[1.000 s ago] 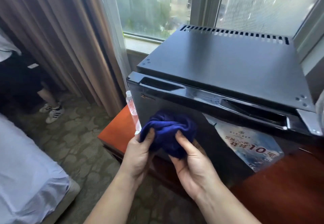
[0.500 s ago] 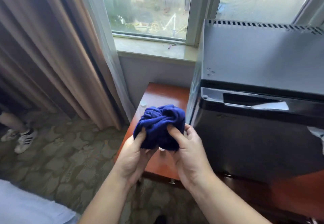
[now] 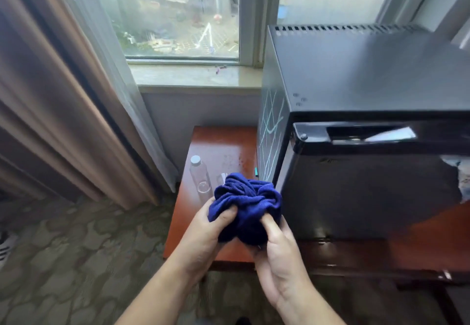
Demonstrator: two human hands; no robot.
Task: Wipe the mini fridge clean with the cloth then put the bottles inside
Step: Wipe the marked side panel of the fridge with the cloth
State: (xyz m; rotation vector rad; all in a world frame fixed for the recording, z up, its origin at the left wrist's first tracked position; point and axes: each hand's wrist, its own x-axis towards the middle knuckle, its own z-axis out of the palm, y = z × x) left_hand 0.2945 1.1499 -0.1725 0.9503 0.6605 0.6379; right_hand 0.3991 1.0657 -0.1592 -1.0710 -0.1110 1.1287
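Head view: blue cloth (image 3: 246, 205) bunched at the front-left corner of the mini fridge (image 3: 356, 197).
Left hand (image 3: 203, 233) and right hand (image 3: 277, 256) pinch it with curled fingers; bottle (image 3: 201, 177) on wooden table (image 3: 216, 141) left of fridge; door sticker (image 3: 461, 180) unreadable.

The single head-worn camera looks forward and down, close over the black metal mini fridge (image 3: 361, 197), facing the grey-framed glass window (image 3: 183, 14).

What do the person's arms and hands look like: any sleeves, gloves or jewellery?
The left forearm and right forearm are bare to the frame's edge, no sleeves showing. The left hand and right hand are ungloved; no ring, watch or bracelet is visible.
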